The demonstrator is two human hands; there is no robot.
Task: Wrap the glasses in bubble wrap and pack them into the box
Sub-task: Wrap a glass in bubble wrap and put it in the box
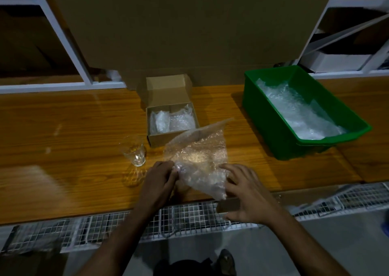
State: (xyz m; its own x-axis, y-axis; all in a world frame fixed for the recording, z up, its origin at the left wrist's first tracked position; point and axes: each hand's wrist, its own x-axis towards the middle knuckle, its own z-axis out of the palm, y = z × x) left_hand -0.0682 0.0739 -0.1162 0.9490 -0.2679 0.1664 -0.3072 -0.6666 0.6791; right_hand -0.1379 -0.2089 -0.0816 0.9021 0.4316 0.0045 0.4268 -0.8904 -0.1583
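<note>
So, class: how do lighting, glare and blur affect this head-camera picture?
Head view: dim overall, shelves nearly black; soft glare on the wooden table; the bubble wrap sheet and the green bin contents shine brightest; the clear glass shows faintly; lower left edge smeared; wide-angle lens tilts the shelf posts.

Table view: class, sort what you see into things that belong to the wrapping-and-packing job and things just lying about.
Job:
glass
bubble wrap sheet, under both hands
box, with two wrapped bundles
green bin of spare wrap

Lying about:
big cardboard sheet
white shelving
wire mesh
</note>
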